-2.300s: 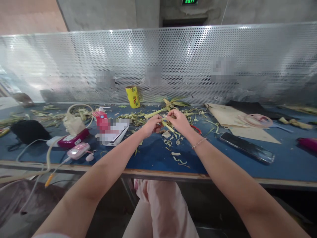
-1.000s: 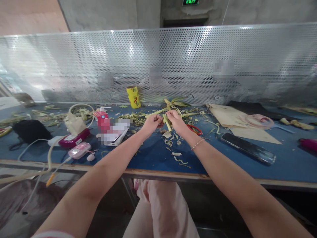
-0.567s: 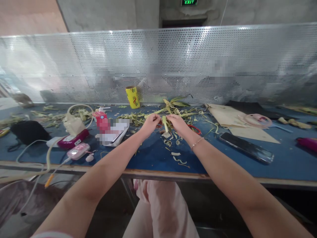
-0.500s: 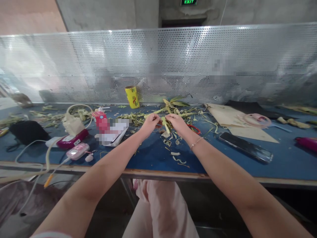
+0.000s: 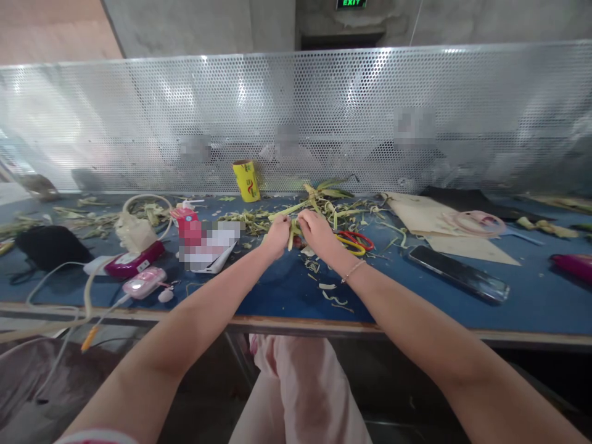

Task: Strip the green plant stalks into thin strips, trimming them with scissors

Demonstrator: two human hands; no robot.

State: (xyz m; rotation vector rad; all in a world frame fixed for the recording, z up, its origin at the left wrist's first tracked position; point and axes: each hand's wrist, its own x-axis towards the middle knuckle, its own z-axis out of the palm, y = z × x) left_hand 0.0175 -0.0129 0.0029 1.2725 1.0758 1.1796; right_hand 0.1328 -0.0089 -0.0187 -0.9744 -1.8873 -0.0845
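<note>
A short yellow-green plant stalk (image 5: 293,234) is held between my two hands over the middle of the table. My left hand (image 5: 278,235) grips it from the left with curled fingers. My right hand (image 5: 315,229) pinches it from the right, the fingertips partly hidden. Just right of my right wrist lie scissors with red and yellow handles (image 5: 355,242). Behind my hands spreads a heap of stripped stalks and leaves (image 5: 324,200). Curled peelings (image 5: 333,297) are scattered on the blue table in front.
A yellow cardboard tube (image 5: 246,181) stands near the perforated metal screen (image 5: 342,117). On the left are a red drink pack (image 5: 189,227), white papers (image 5: 222,243) and a purple power block (image 5: 136,259) with cables. A phone (image 5: 457,274) and brown paper (image 5: 411,216) lie right.
Both hands have shifted slightly left with the stalk, and its lower end now points down between them. More of the scissors' yellow handle shows beside my right wrist.
</note>
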